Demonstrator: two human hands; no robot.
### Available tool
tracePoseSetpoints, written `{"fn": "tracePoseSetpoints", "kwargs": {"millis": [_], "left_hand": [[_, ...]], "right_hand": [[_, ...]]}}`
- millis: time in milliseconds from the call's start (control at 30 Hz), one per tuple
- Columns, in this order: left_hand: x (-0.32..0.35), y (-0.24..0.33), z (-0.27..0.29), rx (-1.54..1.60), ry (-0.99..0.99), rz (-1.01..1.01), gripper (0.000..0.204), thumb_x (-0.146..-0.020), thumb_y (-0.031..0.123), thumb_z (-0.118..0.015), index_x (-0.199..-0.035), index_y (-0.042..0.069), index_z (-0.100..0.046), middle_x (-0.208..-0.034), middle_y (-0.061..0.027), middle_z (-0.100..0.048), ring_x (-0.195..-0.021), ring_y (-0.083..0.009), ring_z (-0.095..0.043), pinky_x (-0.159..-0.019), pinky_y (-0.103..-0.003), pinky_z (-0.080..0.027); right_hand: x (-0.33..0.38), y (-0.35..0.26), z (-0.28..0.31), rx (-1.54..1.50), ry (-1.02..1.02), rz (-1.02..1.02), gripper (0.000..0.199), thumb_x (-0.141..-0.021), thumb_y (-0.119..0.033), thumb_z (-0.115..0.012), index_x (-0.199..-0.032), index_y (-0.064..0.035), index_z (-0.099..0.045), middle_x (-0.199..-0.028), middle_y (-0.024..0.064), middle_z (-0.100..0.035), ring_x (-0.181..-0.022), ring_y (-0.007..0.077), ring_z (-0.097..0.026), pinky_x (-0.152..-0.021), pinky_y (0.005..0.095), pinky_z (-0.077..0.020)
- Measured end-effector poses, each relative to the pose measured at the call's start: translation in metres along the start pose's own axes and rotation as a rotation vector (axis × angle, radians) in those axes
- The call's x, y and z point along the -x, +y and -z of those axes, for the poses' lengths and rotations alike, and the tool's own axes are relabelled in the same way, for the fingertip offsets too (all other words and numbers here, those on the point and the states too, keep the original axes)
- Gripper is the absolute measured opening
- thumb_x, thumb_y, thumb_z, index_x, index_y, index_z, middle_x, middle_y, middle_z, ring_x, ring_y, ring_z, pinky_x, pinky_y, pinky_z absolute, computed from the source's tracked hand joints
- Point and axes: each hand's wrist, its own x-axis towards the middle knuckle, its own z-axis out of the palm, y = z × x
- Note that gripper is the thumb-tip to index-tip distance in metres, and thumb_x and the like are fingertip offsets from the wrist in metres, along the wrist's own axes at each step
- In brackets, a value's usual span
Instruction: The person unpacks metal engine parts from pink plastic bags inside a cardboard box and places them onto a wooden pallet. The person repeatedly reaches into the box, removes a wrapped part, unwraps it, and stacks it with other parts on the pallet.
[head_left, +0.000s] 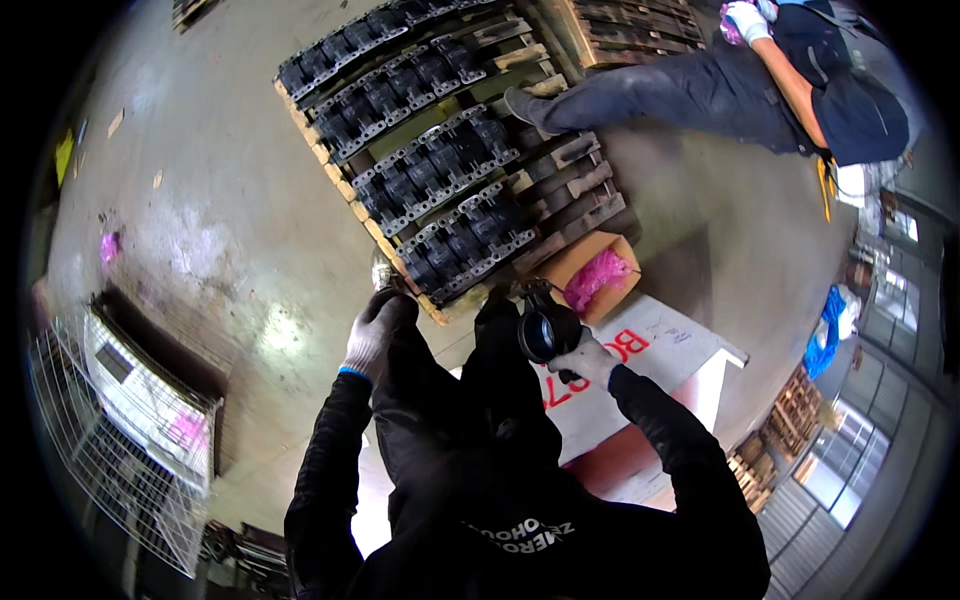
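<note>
Overhead, largest first: concrete floor (220, 230), grey and scuffed, with a glare patch near the middle and small pink and yellow scraps toward the left rim.

Wooden pallet (570, 190), lying on the floor at upper centre. Four rows of dark ribbed metal castings (440, 160) lie across it, side by side, the nearest row close to the pallet's near edge.

Second person (740, 85), upper right — dark trousers, dark top, white glove — with one shoe set against the pallet's far side.

Wire mesh cage (110, 440), lower left, with a white box inside.

White panel (640, 345) with red markings, right of centre, partly behind the wearer's arm.

Cardboard box (590, 265), open, on the floor between pallet and white panel, holding crumpled pink plastic (598, 275).

Left hand (375, 330), in a pale work glove, raised at the pallet's near corner. Its fingers curl around something small at the pallet edge; what it holds cannot be told.

Right hand (585, 358), gloved likewise, closed on the underside of a round black part (545, 330) — a short drum shape with a glossy face. The part sits above and just left of the hand, fingers wrapped at its lower right, held in the air just short of the pallet's near edge and beside the cardboard box.
</note>
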Motion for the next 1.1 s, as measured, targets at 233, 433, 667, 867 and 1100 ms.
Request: {"fn": "tracePoseSetpoints", "kwargs": {"millis": [233, 433, 667, 867, 1100], "left_hand": [[0.028, -0.092, -0.093, -0.082, 0.275, 0.038, 0.034, -0.097, 0.014, -0.061, -0.126, -0.004, -0.062, -0.107, -0.0100, -0.070, -0.099, -0.0168, -0.065, -0.092, -0.028, -0.050], [-0.015, -0.197, -0.144, -0.098, 0.079, 0.305, 0.037, -0.097, 0.010, -0.062, -0.131, -0.006, -0.059, -0.107, -0.0119, -0.071, -0.102, -0.0183, -0.066, -0.094, -0.030, -0.050], [-0.068, -0.202, -0.156, 0.150, 0.254, 0.418, 0.036, -0.099, 0.012, -0.058, -0.131, -0.006, -0.057, -0.112, -0.0162, -0.071, -0.109, -0.0243, -0.067, -0.100, -0.035, -0.051], [-0.092, -0.209, -0.147, 0.190, 0.356, 0.492, 0.036, -0.101, 0.012, -0.055, -0.133, -0.004, -0.056, -0.111, -0.0157, -0.070, -0.108, -0.0237, -0.067, -0.100, -0.035, -0.051], [-0.118, -0.204, -0.145, 0.280, 0.349, 0.485, 0.039, -0.097, 0.007, -0.059, -0.134, -0.005, -0.055, -0.114, -0.0146, -0.069, -0.109, -0.0225, -0.066, -0.100, -0.033, -0.050]], "right_hand": [[-0.191, 0.058, 0.073, 0.104, 0.201, 0.082, 0.094, -0.060, -0.022, -0.092, -0.135, 0.0054, -0.042, -0.124, 0.0178, -0.064, -0.113, 0.0277, -0.063, -0.099, 0.0376, -0.0505], [-0.311, 0.028, 0.110, 0.043, 0.315, 0.000, 0.096, -0.059, -0.022, -0.089, -0.134, 0.0072, -0.037, -0.124, 0.0233, -0.061, -0.111, 0.0326, -0.063, -0.096, 0.0379, -0.0521], [-0.454, 0.011, 0.141, 0.425, 0.439, 0.077, 0.115, -0.063, -0.027, -0.085, -0.152, 0.0052, -0.021, -0.138, 0.0338, -0.053, -0.129, 0.0429, -0.054, -0.110, 0.0438, -0.0430], [-0.491, -0.019, 0.134, 0.565, 0.420, 0.095, 0.119, -0.068, -0.032, -0.083, -0.159, -0.0073, -0.009, -0.129, 0.0324, -0.061, -0.120, 0.0446, -0.061, -0.105, 0.0472, -0.0472], [-0.511, -0.005, 0.114, 0.554, 0.435, 0.173, 0.121, -0.065, -0.030, -0.086, -0.158, -0.0078, -0.011, -0.123, 0.0329, -0.063, -0.112, 0.0460, -0.064, -0.100, 0.0477, -0.0507]]}}
